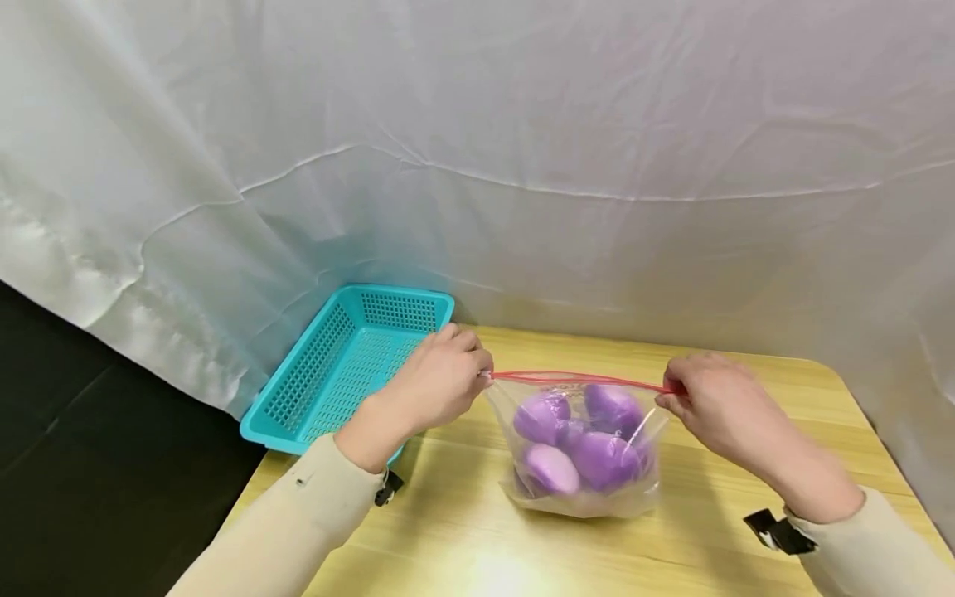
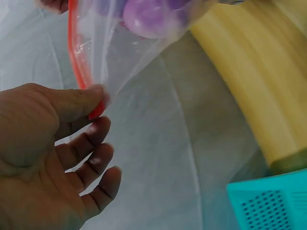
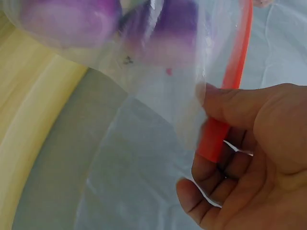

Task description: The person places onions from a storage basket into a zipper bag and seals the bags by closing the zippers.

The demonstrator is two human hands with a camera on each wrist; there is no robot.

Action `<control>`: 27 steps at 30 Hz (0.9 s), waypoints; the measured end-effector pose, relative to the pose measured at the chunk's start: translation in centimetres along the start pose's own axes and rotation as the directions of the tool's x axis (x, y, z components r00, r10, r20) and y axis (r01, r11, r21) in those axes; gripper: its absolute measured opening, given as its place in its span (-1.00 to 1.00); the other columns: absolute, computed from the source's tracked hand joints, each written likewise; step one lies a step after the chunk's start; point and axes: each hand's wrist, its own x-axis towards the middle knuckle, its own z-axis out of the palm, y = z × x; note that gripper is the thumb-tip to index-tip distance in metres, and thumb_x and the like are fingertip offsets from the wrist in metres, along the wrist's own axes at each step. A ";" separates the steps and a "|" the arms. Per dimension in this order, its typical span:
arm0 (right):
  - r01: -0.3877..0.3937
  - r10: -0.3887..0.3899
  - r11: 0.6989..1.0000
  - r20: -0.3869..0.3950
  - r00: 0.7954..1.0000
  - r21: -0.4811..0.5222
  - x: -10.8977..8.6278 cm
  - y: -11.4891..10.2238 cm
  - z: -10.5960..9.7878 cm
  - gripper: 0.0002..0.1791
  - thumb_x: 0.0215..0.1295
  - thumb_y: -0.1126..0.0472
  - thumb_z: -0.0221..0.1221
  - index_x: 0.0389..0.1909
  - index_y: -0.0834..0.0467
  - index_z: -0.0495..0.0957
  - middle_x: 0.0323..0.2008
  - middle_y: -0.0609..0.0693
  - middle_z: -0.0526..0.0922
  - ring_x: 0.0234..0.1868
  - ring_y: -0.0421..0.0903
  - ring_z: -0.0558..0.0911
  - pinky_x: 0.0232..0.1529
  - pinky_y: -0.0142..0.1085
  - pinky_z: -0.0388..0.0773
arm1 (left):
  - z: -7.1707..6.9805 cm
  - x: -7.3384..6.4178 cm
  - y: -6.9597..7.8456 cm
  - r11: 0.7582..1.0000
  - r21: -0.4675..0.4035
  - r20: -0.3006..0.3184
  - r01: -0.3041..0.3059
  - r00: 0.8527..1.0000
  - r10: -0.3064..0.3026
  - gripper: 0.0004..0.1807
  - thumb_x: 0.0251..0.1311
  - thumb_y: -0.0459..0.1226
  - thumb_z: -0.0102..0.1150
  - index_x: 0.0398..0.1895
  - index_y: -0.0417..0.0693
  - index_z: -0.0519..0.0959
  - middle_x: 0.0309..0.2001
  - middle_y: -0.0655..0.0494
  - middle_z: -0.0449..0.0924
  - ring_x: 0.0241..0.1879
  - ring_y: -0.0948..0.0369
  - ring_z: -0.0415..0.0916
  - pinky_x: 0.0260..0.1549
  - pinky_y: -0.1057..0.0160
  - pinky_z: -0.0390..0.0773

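A clear zip bag (image 1: 582, 501) with a red zip strip (image 1: 582, 380) sits on the wooden table, and several purple, egg-like round things (image 1: 606, 460) show through its plastic. My left hand (image 1: 448, 377) pinches the bag's left top corner between thumb and index finger; in the left wrist view its other fingers (image 2: 98, 160) are loosely bent below. At the opposite top corner my right hand (image 1: 727, 406) grips the strip's end, with the thumb (image 3: 230, 103) pressed over the red band in the right wrist view. Between both hands the strip runs nearly straight, its two edges slightly parted near the middle.
A turquoise perforated basket (image 1: 339, 390) stands at the table's left, partly behind my left forearm. Grey-white cloth (image 1: 567, 166) hangs along the back edge of the table (image 1: 783, 398). Dark cloth or floor (image 1: 89, 464) lies off to the left.
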 end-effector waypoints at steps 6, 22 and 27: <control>0.115 -0.115 0.993 -0.092 0.989 -0.001 -0.2 0.1 0.4 -0.83 0.24 0.15 0.47 -0.37 0.01 0.63 -0.49 -0.23 0.50 -0.37 -0.15 0.47 -0.24 -0.07 0.43 | 0.5 -0.1 -0.2 0.996 -0.075 -0.001 0.046 0.999 -0.046 -0.83 0.38 -0.07 0.37 -0.14 0.08 0.76 -0.20 0.22 0.62 -0.11 0.15 0.40 -0.05 0.15 0.47; 0.216 -0.229 0.971 -0.124 0.966 -0.105 -1.1 1.0 0.6 -0.80 0.20 0.17 0.47 -0.39 -0.01 0.60 -0.42 -0.20 0.55 -0.28 -0.05 0.54 -0.18 0.05 0.46 | 1.2 0.9 0.1 0.985 0.143 -0.084 -0.101 0.990 0.114 -0.87 0.35 -0.13 0.41 -0.15 0.06 0.75 -0.12 0.14 0.69 -0.11 0.09 0.48 -0.18 0.16 0.47; 0.253 -0.273 0.959 -0.168 0.947 -0.131 -1.3 1.3 0.5 -0.77 0.14 0.24 0.49 -0.41 -0.01 0.58 -0.44 -0.20 0.56 -0.30 -0.07 0.53 -0.18 0.01 0.46 | 1.4 1.1 -0.3 0.968 0.202 -0.091 -0.147 0.982 0.168 -0.88 0.36 -0.15 0.40 -0.17 0.05 0.75 -0.17 0.16 0.69 -0.14 0.09 0.48 -0.22 0.19 0.40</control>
